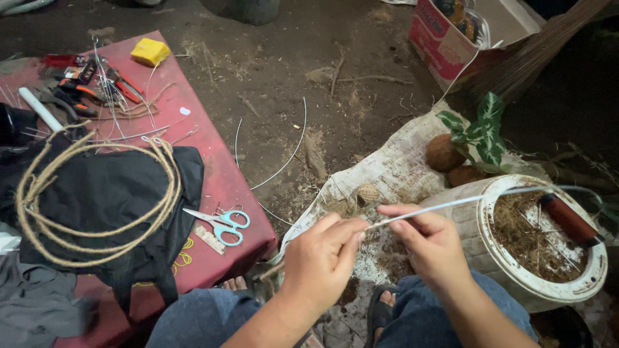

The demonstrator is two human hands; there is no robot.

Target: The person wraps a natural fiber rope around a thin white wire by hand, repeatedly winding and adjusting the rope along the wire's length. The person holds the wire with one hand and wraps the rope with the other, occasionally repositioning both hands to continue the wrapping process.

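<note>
Pale wire, thin, slightly bowed

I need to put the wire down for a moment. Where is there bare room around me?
Free: the red table top between the yellow block and the light-blue-handled scissors, and the dirt ground beyond it. Crowded: the table's far-left corner with pliers and wire bits, the black cloth under the rope coil, and the fibre-filled white pot.

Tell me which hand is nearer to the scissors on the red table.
Left. The left hand pinches the white wire just right of the scissors. The right hand holds the same wire farther right, beside the white bucket.
</note>
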